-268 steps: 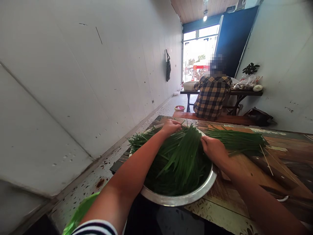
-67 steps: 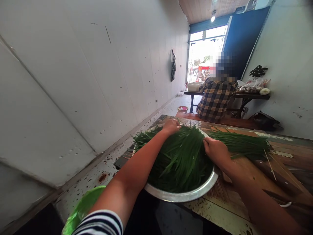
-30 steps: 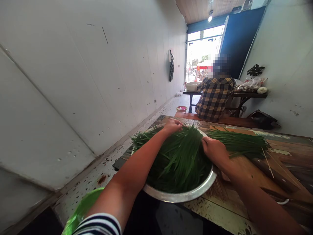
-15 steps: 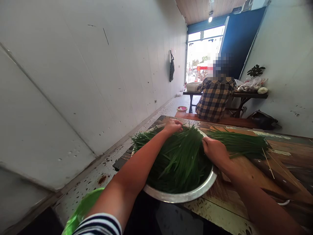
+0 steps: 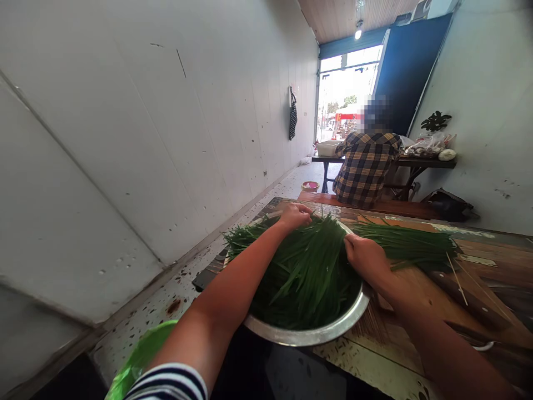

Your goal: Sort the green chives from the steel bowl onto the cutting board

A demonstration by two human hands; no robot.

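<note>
1. long green leaves (image 5: 310,272): a heaped mass inside the metal bowl (image 5: 306,336), the topmost bunch fanned toward its near rim.
2. right hand (image 5: 365,253): at the bowl's right rim, fingers closed on what look to be the bunch's gathered ends. likely fault: a loosened grip would let the fan collapse into the heap and tangle.
3. left hand (image 5: 296,215): over the bowl's far side, fingertips drawn narrow; whether they pinch a strand cannot be told. likely fault: a hard tug there could tear leaves or drag out neighbours.
4. leaves overhanging the bowl's left rim (image 5: 244,233): poorly contained; a brushing forearm might spill them.
5. second leaf bundle (image 5: 412,241): lying right of the bowl, near the right hand; a careless elbow could scatter it.
6. thin stick (image 5: 457,279): farther right of the bowl; might mix in among leaves if swept along.
</note>
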